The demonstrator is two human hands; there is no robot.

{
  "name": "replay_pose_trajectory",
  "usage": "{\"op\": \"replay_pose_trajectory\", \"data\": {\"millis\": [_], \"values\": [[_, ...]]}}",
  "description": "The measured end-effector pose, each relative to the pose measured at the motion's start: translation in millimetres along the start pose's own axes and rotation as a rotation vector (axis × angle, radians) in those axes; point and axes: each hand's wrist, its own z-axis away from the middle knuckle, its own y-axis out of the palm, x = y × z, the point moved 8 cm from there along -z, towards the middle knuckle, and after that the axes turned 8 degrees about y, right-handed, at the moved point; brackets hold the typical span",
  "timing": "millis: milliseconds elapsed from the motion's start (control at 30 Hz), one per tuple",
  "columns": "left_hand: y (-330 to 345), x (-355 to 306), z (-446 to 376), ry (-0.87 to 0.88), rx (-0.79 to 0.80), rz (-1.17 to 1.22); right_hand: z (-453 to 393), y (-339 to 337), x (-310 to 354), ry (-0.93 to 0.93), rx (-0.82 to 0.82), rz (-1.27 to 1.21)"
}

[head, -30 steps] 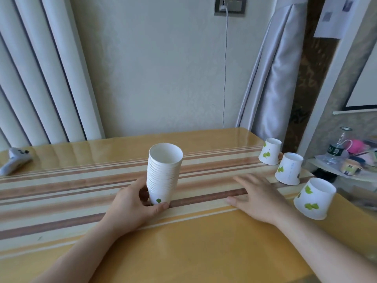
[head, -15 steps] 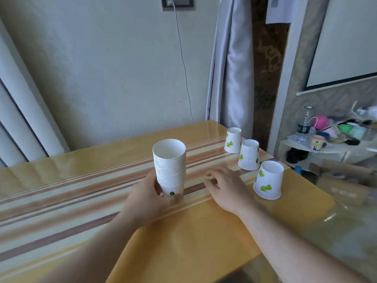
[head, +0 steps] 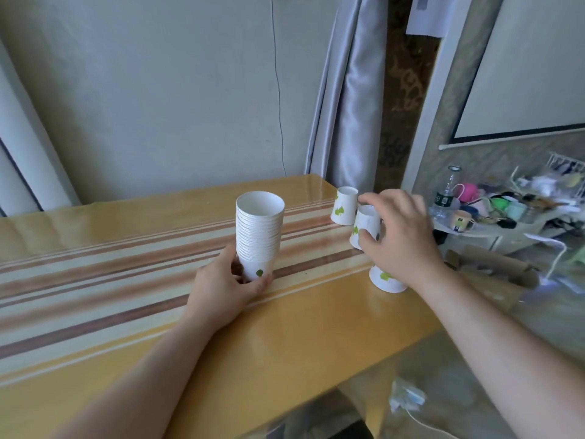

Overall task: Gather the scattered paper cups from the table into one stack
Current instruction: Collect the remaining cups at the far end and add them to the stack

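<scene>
An upright stack of white paper cups (head: 259,231) with green leaf prints stands mid-table. My left hand (head: 223,288) grips its base. Three single cups stand upside down near the table's right edge. My right hand (head: 400,236) closes its fingers around the middle cup (head: 367,224). The far cup (head: 344,210) stands free just behind it. The near cup (head: 386,280) is partly hidden under my right wrist.
The yellow table (head: 285,337) has brown and cream stripes across its middle. Its right edge runs close to the single cups. A cluttered low shelf (head: 493,213) with a bottle and mugs stands to the right. A curtain (head: 348,99) hangs behind the table corner.
My right hand lifted off the table and moved right and forward onto the middle upside-down cup. My left hand stays on the stack. The view shifted to the right.
</scene>
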Motion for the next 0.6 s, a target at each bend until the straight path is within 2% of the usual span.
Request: {"op": "replay_pose_trajectory", "data": {"millis": [100,167,267,433,500,600], "values": [[0,1,0,0.008,-0.005,-0.003,15,24,-64,0.207,0.501,0.298],[1,1,1,0.017,-0.009,-0.004,30,31,-82,0.247,0.649,0.211],[1,0,2,0.026,-0.014,0.002,30,28,-87,0.251,0.614,0.058],[0,-1,1,0.040,-0.010,0.007,29,27,-89,0.438,0.367,-0.264],[1,-1,1,0.039,-0.010,0.006,35,38,-85,0.434,0.396,-0.255],[1,-1,2,0.046,-0.012,0.016,43,49,-71,0.331,0.496,-0.157]]}}
